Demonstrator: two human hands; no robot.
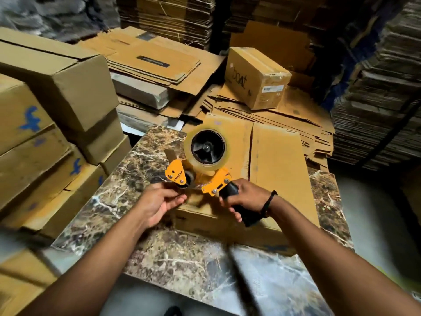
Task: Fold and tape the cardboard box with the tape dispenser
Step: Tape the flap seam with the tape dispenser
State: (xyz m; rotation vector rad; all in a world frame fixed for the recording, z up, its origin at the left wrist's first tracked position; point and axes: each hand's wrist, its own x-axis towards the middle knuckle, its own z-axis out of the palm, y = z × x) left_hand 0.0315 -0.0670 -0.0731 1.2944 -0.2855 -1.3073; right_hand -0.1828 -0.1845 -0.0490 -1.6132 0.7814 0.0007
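Your right hand (245, 198) is wrapped tight around the black handle of the tape dispenser (200, 166), holding it just above the near end of the cardboard box (271, 169). The dispenser's long axis runs across you, handle to your right, orange roller end to your left, with the clear tape roll (207, 148) standing up on top. Your left hand (159, 202) is half open at that roller end, fingertips pinched just under it; whether they've got the tape end, I can't tell. The box lies flat on the marble table (148, 254), flaps closed, its centre seam running away from you.
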